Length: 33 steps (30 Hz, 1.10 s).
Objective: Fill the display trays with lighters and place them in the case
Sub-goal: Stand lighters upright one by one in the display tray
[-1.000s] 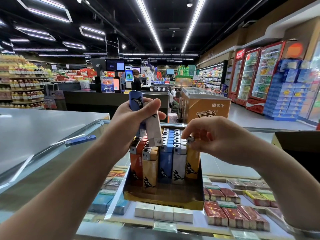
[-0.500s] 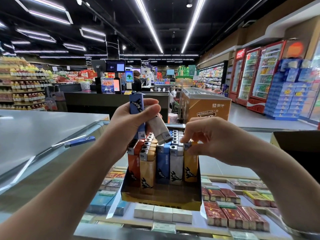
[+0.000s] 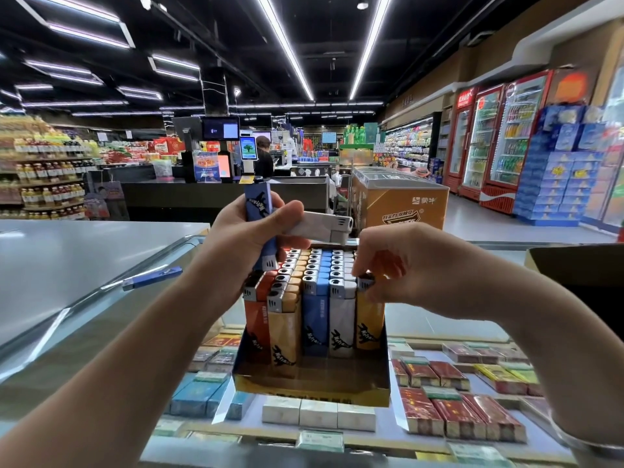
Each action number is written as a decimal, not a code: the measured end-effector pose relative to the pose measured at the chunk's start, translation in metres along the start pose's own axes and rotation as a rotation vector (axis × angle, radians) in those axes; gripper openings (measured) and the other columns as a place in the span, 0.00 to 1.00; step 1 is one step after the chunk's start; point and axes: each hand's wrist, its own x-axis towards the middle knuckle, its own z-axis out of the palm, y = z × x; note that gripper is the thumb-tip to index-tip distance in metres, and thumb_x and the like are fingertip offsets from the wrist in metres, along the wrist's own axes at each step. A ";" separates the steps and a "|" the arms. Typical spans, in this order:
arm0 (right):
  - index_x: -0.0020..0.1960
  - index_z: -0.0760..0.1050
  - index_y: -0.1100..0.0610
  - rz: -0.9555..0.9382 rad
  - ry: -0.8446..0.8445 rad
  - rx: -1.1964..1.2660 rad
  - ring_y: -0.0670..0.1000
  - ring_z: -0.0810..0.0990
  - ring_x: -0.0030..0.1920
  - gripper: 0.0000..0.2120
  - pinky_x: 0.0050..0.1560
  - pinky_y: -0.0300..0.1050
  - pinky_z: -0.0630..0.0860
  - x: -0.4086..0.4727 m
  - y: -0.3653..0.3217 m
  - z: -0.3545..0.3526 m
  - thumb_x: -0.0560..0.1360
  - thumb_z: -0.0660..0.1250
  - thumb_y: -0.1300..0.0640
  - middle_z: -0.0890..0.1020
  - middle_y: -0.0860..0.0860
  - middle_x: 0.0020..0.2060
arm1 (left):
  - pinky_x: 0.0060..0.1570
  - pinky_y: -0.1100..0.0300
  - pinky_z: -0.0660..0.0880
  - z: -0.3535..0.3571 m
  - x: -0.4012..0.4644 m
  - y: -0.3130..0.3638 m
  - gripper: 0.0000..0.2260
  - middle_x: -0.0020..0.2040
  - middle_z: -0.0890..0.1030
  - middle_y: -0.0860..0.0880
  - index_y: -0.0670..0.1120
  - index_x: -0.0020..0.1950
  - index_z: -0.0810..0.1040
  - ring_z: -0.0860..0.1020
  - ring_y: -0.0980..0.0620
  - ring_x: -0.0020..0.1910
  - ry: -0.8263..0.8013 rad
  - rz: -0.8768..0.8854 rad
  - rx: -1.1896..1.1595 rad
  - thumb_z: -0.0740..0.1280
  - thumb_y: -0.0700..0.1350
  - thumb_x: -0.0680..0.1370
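Swinging level now, the white lighter [image 3: 322, 228] lies sideways with a blue lighter [image 3: 259, 217] in the left hand [image 3: 250, 238] above the tray [image 3: 312, 386], while the right hand [image 3: 398, 268] pinches an orange lighter [image 3: 368, 309] into the tray's right-hand row; next, probably, slot the white one in upright.

We are standing in a supermarket — long shelves [image 3: 47, 177] of bottled drinks are running down the left, and glass-door drink coolers [image 3: 489, 136] are glowing along the right wall. A checkout counter [image 3: 223, 194] with screens is facing us, a person [image 3: 264, 157] working behind it. A chest freezer [image 3: 398, 197] is sitting in the aisle, beside a blue stack of boxed goods [image 3: 560, 170]. Under the glass counter [image 3: 101, 298] what are probably cigarette packs [image 3: 452, 413] are lying in rows — the labels are blurring.
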 end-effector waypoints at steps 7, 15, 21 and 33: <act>0.40 0.71 0.45 0.031 0.014 -0.109 0.36 0.70 0.35 0.14 0.37 0.32 0.68 0.004 0.001 0.007 0.68 0.74 0.61 0.73 0.44 0.36 | 0.21 0.68 0.70 0.002 -0.002 0.003 0.13 0.29 0.80 0.51 0.44 0.43 0.70 0.77 0.56 0.24 -0.027 -0.015 -0.005 0.70 0.47 0.66; 0.40 0.67 0.50 0.048 0.072 0.037 0.39 0.67 0.29 0.14 0.31 0.33 0.69 0.004 0.003 0.007 0.66 0.72 0.50 0.69 0.46 0.31 | 0.22 0.67 0.71 0.002 -0.001 0.002 0.13 0.31 0.80 0.49 0.45 0.38 0.71 0.81 0.51 0.31 -0.054 -0.008 0.014 0.73 0.48 0.63; 0.47 0.67 0.43 -0.052 0.328 0.333 0.50 0.79 0.37 0.18 0.40 0.46 0.79 0.006 -0.002 0.011 0.65 0.74 0.53 0.77 0.48 0.37 | 0.23 0.67 0.71 0.005 -0.003 0.003 0.13 0.31 0.78 0.52 0.45 0.38 0.71 0.76 0.57 0.25 -0.104 0.018 0.097 0.73 0.49 0.64; 0.41 0.75 0.55 -0.126 0.477 0.661 0.47 0.73 0.30 0.12 0.30 0.37 0.74 0.003 -0.002 -0.001 0.73 0.62 0.72 0.78 0.48 0.33 | 0.27 0.66 0.74 0.003 -0.002 0.004 0.17 0.35 0.82 0.52 0.42 0.46 0.73 0.80 0.56 0.31 0.039 0.032 0.155 0.65 0.56 0.70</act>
